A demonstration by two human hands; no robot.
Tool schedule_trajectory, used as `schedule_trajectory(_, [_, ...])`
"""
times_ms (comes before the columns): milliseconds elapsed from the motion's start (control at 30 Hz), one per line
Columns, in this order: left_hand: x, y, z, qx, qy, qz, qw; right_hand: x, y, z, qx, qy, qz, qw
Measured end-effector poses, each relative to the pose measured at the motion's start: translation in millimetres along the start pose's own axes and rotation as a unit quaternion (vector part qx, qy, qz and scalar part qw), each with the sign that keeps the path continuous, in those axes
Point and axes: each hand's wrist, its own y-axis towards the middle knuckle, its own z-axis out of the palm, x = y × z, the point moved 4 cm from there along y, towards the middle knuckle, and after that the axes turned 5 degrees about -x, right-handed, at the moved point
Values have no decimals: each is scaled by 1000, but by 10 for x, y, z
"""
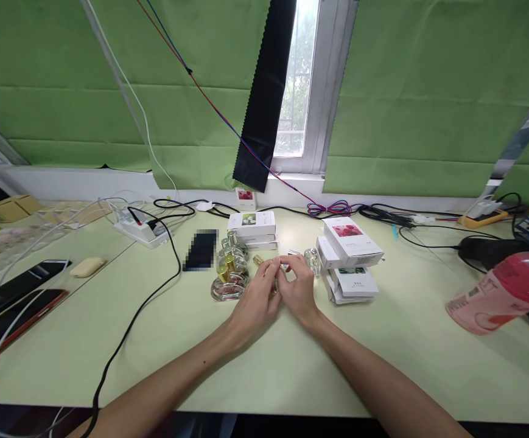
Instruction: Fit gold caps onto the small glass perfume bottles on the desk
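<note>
- Pinching together at the middle of the pale green table, the left hand and the right hand close their fingertips on a small slim gold-capped vial; both grips are nearly shut around it, though the fingers hide most of it.
- Judging by its size, the vial is light, stiff and slick, probably glass or metal, so easily dropped; the safest hold looks like the body between thumb and forefinger, with the other hand on the cap end.
- At 9 o'clock of the hands, touching close, stands a cluster of round clear glass perfume bottles with gold caps: fragile, and easily knocked by the left wrist.
- At 3 o'clock lies a stack of white cardboard boxes with pink flower prints, with a small clear faceted glass bottle between it and the right hand.
- At 12 o'clock sits a white cardboard box with a green picture.
- A black cable runs across the table at 8 o'clock, near the left forearm.
- Well apart at 3 o'clock a pink plastic cup lies on its side.
</note>
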Motion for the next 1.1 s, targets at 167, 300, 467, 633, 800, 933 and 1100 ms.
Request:
schedule_trajectory(167, [-17,22,-23,-1,0,-3,1000,2,1,-2,-10,18,8,1000])
schedule_trajectory(300, [-16,30,-22,-6,-13,-9,1000,13,8,-3,-10,15,1,1000])
schedule_trajectory(467, [-12,19,-14,-4,-17,-6,1000,18,13,-5,0,6,-21,1000])
schedule_trajectory(633, [4,13,-16,10,-5,-2,1000,7,10,-5,1,13,-20,1000])
schedule_trajectory(800, [-19,25,-38,14,4,-4,1000,-1,4,-4,-7,25,8,1000])
schedule_trajectory(933, [-41,34,-42,12,-2,-9,1000,0,6,-4,-7,24,13,1000])
schedule_trajectory(1100, [-19,25,-28,7,-5,-17,1000,6,14,-5,-1,15,-5,1000])
